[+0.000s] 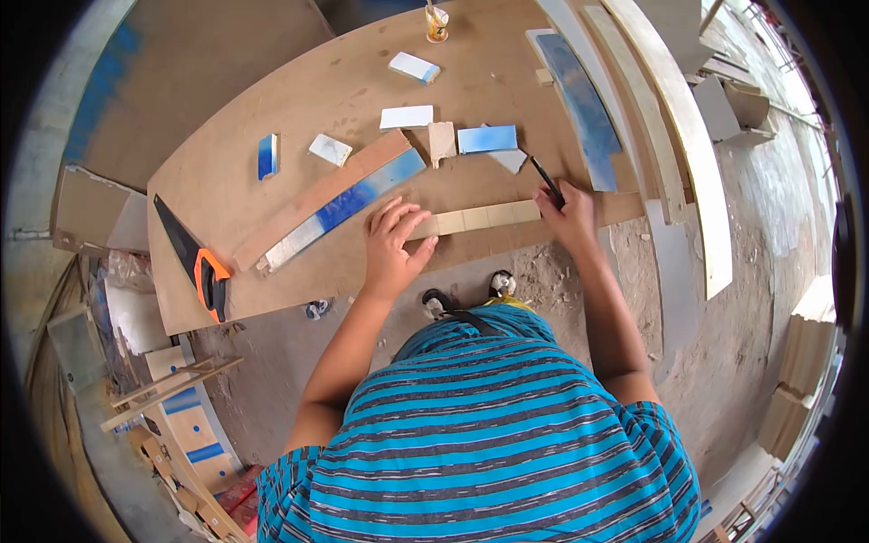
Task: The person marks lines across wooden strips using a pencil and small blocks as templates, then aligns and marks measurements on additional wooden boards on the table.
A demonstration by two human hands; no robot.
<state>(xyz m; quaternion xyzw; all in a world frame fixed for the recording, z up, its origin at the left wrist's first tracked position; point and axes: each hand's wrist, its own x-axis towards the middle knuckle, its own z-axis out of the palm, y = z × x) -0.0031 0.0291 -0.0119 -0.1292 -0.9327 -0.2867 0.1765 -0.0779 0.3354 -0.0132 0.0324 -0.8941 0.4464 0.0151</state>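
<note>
A narrow pale wooden strip (489, 217) with a few thin lines across it lies near the table's front edge. My left hand (395, 246) grips its left end, thumb on the near side and fingers on the far side. At the other end, my right hand (572, 217) holds a black pen or pencil (546, 177) that points up and away to the left. This hand touches the strip's right end and partly hides it. Just beyond the strip lie a blue-and-white offcut (487, 138) and a small bare wood piece (442, 143).
A handsaw with an orange-and-black handle (212, 281) lies at the table's left. A long blue-and-white board (348, 206) rests beside a brown one (326, 195). Long boards (579, 104) line the right side. A small cup (436, 25) stands at the far edge.
</note>
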